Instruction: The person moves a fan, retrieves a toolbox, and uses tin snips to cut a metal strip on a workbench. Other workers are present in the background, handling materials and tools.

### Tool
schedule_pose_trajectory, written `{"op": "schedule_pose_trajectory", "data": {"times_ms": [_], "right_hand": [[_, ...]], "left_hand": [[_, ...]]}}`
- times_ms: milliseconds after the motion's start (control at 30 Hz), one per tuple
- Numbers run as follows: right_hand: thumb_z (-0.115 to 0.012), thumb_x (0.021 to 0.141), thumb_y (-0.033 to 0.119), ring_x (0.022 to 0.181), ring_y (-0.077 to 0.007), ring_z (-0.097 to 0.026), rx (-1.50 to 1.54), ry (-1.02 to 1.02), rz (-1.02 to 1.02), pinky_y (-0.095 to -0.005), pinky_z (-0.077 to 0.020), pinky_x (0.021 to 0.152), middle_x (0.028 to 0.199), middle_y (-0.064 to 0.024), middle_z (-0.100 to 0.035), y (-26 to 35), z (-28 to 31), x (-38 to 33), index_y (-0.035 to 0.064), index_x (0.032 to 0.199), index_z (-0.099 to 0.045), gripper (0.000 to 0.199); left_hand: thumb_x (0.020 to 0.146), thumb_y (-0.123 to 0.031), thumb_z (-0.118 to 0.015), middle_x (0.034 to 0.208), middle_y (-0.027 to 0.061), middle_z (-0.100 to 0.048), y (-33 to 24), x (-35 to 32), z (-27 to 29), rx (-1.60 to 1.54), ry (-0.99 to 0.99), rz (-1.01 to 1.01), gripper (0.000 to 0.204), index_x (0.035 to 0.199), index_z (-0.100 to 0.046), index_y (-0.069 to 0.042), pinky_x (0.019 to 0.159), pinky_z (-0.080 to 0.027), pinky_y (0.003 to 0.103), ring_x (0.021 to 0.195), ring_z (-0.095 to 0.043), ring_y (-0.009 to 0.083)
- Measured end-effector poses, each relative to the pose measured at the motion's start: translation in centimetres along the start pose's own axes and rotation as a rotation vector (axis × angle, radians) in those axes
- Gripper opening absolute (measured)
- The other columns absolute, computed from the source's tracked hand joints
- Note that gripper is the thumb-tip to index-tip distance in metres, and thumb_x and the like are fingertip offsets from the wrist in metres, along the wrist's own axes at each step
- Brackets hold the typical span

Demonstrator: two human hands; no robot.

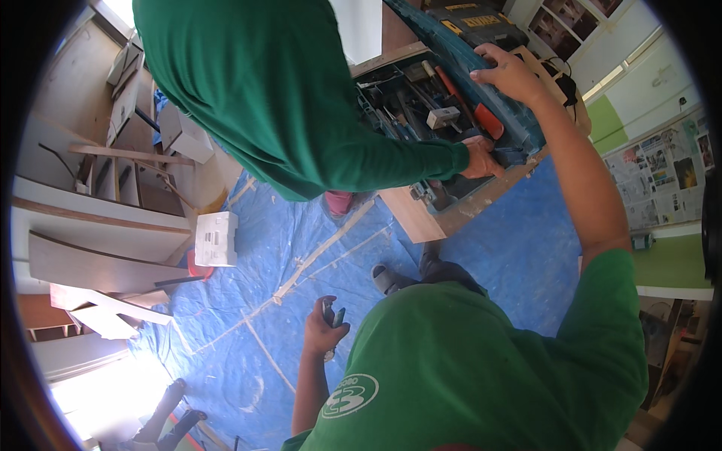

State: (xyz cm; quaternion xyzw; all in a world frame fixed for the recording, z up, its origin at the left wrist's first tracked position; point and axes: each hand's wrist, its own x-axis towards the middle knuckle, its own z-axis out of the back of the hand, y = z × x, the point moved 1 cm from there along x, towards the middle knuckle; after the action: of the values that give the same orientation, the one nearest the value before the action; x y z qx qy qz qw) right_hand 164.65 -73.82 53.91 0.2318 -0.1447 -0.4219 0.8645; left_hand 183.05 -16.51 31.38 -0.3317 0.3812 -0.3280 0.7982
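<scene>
My right hand (513, 74) grips the upper edge of the raised blue-grey toolbox lid (492, 105). Low in front of me, my left hand (323, 331) is closed around a small tool with dark handles (339, 316); its exact kind is not clear. The open toolbox (444, 197) holds several hand tools, among them a red-handled tool (450, 84) and a pale block-headed mallet (442, 116). A co-worker's hand (481, 158) rests at the toolbox's near edge, beside the tools.
The co-worker in a green long sleeve (278, 98) leans in from the left. The toolbox stands on a wooden stand (417, 216). Behind the lid is a black tool case (477, 26). Blue sheeting (301, 225) covers the floor, with a white box (216, 239) and boards (105, 263) at left.
</scene>
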Motion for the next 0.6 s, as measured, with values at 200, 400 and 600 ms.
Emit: {"op": "schedule_pose_trajectory", "data": {"times_ms": [200,400,600], "right_hand": [[-0.076,0.087,0.034,0.102,-0.0239,-0.068,-0.038,-0.072,-0.012,-0.0356,-0.0505,0.092,0.113,-0.0144,-0.071,-0.6,2.0,0.2,0.0082,0.138,-0.058,0.06],[-0.076,0.087,0.035,0.103,-0.0232,-0.068,0.016,-0.19,-0.021,-0.0356,-0.0512,0.092,0.114,-0.0141,-0.071,-3.4,3.2,1.2,0.0082,0.139,-0.06,0.061],[-0.071,0.092,0.035,0.106,-0.0269,-0.069,-0.212,-0.269,0.068,-0.0392,-0.052,0.093,0.114,-0.0162,-0.072,-6.3,6.6,2.9,0.0095,0.13,-0.066,0.045]], "left_hand": [[0.063,-0.017,-0.08,0.068,0.0016,-0.054,-0.4,0.1,0.2,0.029,0.02,0.051,0.065,0.124,-0.059,-0.008,0.061,-0.048,0.033,0.061,-0.055,0.0161],[0.062,-0.017,-0.081,0.07,0.0015,-0.056,-0.7,0.5,0.0,0.035,0.032,0.067,0.065,0.123,-0.06,-0.009,0.062,-0.049,0.034,0.062,-0.057,0.0168],[0.064,-0.019,-0.079,0.063,0.0009,-0.05,-1.0,0.5,0.1,0.043,0.055,0.028,0.066,0.126,-0.057,-0.009,0.059,-0.045,0.034,0.058,-0.05,0.0155]]}}
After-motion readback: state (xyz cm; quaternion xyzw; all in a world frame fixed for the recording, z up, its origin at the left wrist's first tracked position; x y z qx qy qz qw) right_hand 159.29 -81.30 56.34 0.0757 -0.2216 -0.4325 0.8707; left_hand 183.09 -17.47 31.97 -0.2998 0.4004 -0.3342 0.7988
